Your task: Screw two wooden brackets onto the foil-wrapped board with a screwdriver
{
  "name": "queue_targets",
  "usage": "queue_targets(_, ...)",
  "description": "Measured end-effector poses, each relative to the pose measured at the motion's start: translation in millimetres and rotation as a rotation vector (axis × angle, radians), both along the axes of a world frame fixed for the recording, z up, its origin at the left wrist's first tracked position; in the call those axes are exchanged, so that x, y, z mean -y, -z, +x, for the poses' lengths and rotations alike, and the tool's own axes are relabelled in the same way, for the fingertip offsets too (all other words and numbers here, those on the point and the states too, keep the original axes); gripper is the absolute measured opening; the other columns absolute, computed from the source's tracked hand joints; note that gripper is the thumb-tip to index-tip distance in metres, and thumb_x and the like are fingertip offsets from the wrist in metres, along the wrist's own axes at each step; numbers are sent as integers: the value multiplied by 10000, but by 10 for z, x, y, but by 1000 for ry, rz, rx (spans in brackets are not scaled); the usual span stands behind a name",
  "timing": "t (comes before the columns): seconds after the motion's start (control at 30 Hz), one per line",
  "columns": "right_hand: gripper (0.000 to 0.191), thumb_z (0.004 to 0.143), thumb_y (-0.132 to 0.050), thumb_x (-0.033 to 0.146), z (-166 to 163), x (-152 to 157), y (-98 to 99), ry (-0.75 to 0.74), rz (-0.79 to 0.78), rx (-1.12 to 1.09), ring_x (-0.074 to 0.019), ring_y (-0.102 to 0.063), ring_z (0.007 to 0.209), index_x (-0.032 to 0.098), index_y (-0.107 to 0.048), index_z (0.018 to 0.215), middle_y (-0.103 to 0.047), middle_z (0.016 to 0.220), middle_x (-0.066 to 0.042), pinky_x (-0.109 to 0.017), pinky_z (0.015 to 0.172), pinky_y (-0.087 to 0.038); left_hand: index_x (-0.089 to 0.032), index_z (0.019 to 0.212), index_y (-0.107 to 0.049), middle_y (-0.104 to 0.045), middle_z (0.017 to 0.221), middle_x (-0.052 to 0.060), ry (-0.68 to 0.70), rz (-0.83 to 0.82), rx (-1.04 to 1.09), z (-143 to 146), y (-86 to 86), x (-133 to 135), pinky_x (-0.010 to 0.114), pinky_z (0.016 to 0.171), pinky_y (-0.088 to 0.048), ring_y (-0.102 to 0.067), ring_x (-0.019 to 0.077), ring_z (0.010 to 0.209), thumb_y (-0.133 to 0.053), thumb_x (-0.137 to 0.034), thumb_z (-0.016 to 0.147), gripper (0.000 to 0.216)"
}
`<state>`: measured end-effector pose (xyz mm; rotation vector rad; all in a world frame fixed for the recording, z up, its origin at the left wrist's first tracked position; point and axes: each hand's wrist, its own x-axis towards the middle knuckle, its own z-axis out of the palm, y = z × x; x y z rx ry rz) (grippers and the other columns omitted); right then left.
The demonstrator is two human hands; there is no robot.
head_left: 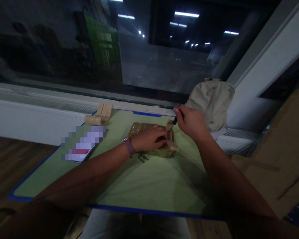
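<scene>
Head-cam view, looking down at a green work mat w/ blue edging [149, 179] by a dark window. Left hand [151, 137], pink-strapped watch [129, 145] on its wrist, lies curled over a pale wooden frame piece [171, 145], pinning it on a flat brown textured board [139, 127] near the mat's far centre. Right hand [190, 121] is fisted round a thin black-shafted screwdriver [173, 123], tip angled down at the wood, just beside the left fingers. Light wooden blocks [101, 114] sit far-left. A beige fabric bag [211, 99] stands right. A blurred-out card [83, 144] lies left.
</scene>
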<state>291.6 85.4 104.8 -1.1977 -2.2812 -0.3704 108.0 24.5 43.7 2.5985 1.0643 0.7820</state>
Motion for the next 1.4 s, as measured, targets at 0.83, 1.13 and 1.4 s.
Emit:
queue_targets(0.83,485,913,-426,206,101,-185,54,-556,-299,-223,-261,-643,1026,139,-500,1388,-682,1123,-137,-439,907,-504,-166,962,-628,-678,1080,92,-16,3,0,1,7,1,385,980,-431,-582,236,1056,-579,-182,896,84)
queue_targets(1.13,276,871,-600,258,105,-136,-2,-464,-304,-231,-206,-636,731,200,-636,1138,-707,881,-53,-316,676,-456,-176,927,-608,-661,1039,76,-7,21,0,-6,20,-2,371,946,-435,-571,218,1002,-564,-182,901,51)
queue_targets(1.4,286,923,-549,438,65,-28,-46,-75,-139,-26,-244,-604,656,183,-667,866,-685,733,-92,-323,587,-365,-173,935,-609,-653,1039,82,-11,15,-6,-5,-9,16,359,950,-435,-567,219,1013,-567,-177,898,56)
